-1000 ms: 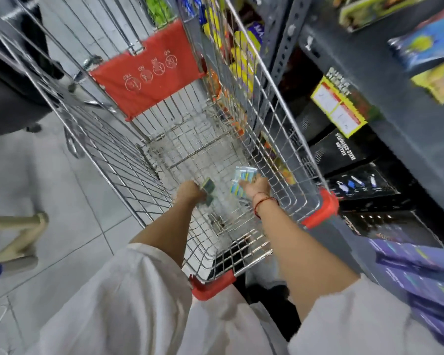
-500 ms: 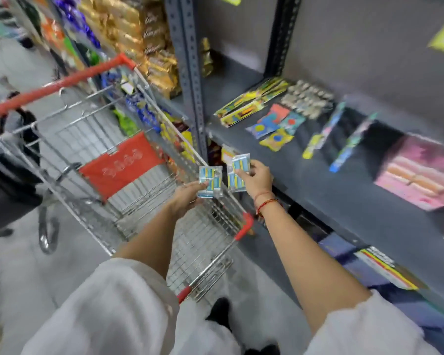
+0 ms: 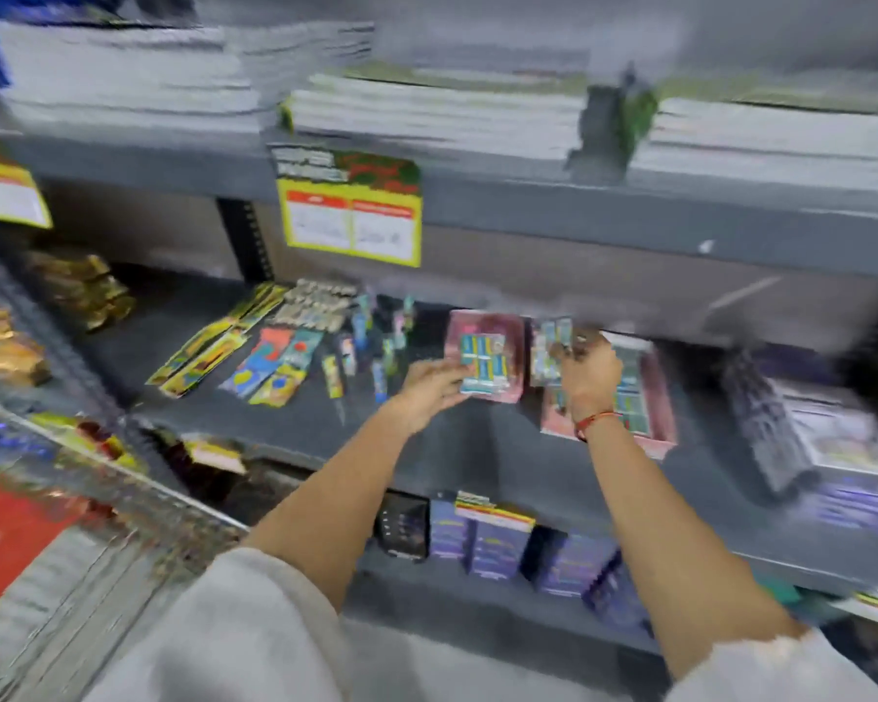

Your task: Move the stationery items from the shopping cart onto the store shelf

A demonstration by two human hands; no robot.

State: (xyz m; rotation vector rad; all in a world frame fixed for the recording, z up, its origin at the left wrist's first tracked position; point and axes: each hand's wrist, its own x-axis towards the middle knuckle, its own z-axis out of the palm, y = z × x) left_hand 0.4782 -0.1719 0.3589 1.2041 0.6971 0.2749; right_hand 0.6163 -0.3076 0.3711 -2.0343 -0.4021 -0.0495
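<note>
Both hands are out over the middle shelf (image 3: 477, 448), each closed on a small blue-and-yellow blister pack. Her left hand (image 3: 429, 390) pinches one pack (image 3: 485, 364) by its lower left corner, holding it over a pink packet (image 3: 508, 329) that lies flat on the shelf. Her right hand (image 3: 589, 374), a red thread at the wrist, grips a second pack (image 3: 551, 347) just to the right, over another pink tray (image 3: 650, 397) that carries more of the same blue-and-yellow packs; how many, the blur hides. So two packs are in hand, one per hand, neither clearly set down. Bare grey shelf lies open in front of the pink packets, along the front edge, and again between the left hand and the pens. Left of the hands lie about half a dozen upright pen packs (image 3: 376, 347), then colourful flat packets (image 3: 269, 367) and long yellow ones (image 3: 199, 357). At far right sits a purple-grey boxed stack (image 3: 832, 428). Overhead the upper shelf edge carries a yellow price card (image 3: 351, 215), with three stacks of notebooks (image 3: 437, 114) above. The cart's wire rim (image 3: 123, 478) runs along the lower left.
</note>
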